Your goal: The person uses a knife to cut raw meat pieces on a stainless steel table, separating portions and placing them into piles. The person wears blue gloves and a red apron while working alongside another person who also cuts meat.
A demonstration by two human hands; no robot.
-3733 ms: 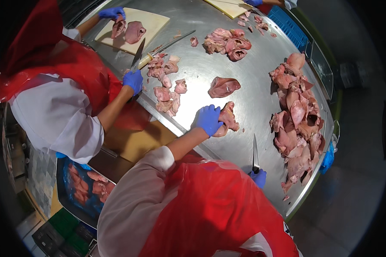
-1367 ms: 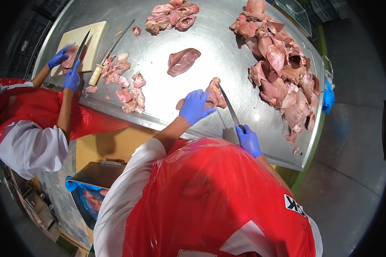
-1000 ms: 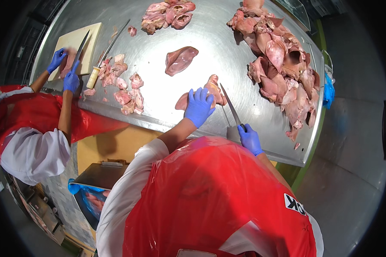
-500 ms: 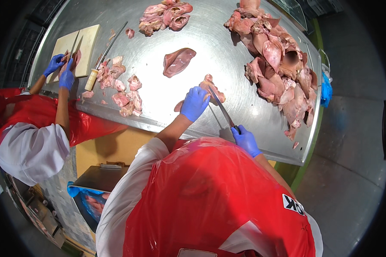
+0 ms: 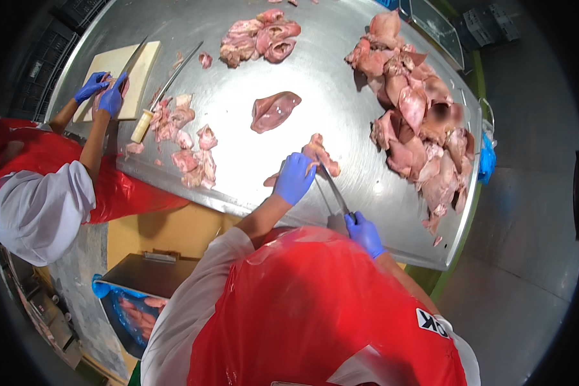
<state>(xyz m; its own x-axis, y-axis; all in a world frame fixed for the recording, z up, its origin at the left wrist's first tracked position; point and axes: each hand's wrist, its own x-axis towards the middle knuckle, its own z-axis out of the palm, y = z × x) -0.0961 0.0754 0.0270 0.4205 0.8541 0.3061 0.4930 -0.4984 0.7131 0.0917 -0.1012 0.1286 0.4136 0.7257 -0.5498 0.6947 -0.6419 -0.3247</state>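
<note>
My left hand [image 5: 295, 178], in a blue glove, is closed on a pink piece of meat [image 5: 329, 165] lying on the steel table. Part of the piece is hidden under the fingers. In my right hand [image 5: 364, 234], also gloved in blue, is the dark handle of a knife [image 5: 334, 192]. Its long blade slants up and left, with the tip at the meat beside my left fingers. Farther off, a single smooth, darker piece of meat [image 5: 275, 112] lies by itself.
A large heap of meat [image 5: 418, 128] covers the table's right side; a smaller pile [image 5: 261, 38] lies at the back. To the left are trimmings [image 5: 196, 161], a sharpening steel [image 5: 141, 127] and a co-worker [image 5: 42, 199] cutting on a white board [image 5: 145, 67]. A blue-lined bin [image 5: 132, 315] stands below.
The whole view has shifted, so the table appears lower. The knife has drawn back slightly toward me along the meat. My left hand keeps its hold.
</note>
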